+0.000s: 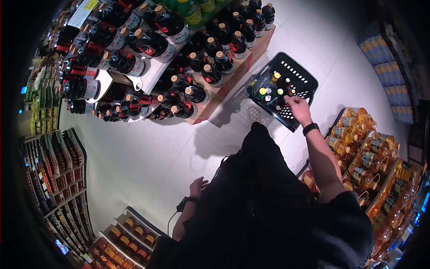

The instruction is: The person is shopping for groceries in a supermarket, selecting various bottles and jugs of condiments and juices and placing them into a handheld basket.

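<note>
A black basket point(299, 71) holds several bottles point(277, 85) with yellow, green and white caps. It stands on a white shop floor point(148, 152), with a shelf of dark sauce bottles point(197, 67) to its left and golden oil bottles point(363, 157) to its right. The right hand point(299, 109) reaches into the basket's near corner, fingers bent down onto the bottles, though a grasp cannot be told, while the left hand point(197, 184) hangs well short of the basket, fingers spread and empty.

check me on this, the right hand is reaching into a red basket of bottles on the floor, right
Wrong colour: the basket is black, not red. The head view shows the right hand reaching into it, at the bottles, on the floor.
</note>
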Demonstrator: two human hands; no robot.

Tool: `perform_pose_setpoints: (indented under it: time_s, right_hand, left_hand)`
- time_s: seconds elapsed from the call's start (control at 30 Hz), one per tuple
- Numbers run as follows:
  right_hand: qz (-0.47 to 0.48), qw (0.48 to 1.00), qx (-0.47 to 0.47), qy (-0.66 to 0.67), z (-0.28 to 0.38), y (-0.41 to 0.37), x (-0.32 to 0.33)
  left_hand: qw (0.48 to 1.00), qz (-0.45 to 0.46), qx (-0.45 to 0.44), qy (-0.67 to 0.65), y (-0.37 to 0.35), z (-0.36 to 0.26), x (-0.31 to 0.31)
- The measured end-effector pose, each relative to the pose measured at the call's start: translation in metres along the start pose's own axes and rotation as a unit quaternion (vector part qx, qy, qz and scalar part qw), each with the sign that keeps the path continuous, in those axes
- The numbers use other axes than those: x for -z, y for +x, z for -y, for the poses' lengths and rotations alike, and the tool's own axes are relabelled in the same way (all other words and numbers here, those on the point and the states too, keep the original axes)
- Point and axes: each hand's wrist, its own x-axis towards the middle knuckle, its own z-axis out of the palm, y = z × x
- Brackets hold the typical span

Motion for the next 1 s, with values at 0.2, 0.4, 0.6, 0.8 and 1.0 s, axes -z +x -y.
perform_pose_setpoints:
  time_s: [0.2, 0.4, 0.6, 0.8, 1.0]
  right_hand:
    - [-0.029, 0.993, -0.110, 0.033, -0.063, 0.101, 0.061]
    - [0.022, 0.976, -0.209, -0.049, -0.150, 0.208, 0.049]
    - [0.142, 0.949, -0.236, -0.151, -0.249, 0.274, -0.016]
    - [0.237, 0.908, -0.328, -0.109, -0.313, 0.292, -0.089]
    - [0.171, 0.850, -0.498, -0.022, -0.332, 0.295, -0.137]
  left_hand:
    - [0.966, -0.045, 0.115, -0.228, 0.008, -0.153, -0.024]
    - [0.983, -0.003, 0.124, -0.138, -0.005, -0.237, -0.066]
    - [0.964, -0.068, 0.226, -0.121, -0.034, -0.253, -0.082]
    - [0.957, -0.061, 0.276, -0.062, -0.030, -0.275, -0.105]
    - [0.974, -0.017, 0.224, 0.015, -0.010, -0.286, -0.122]
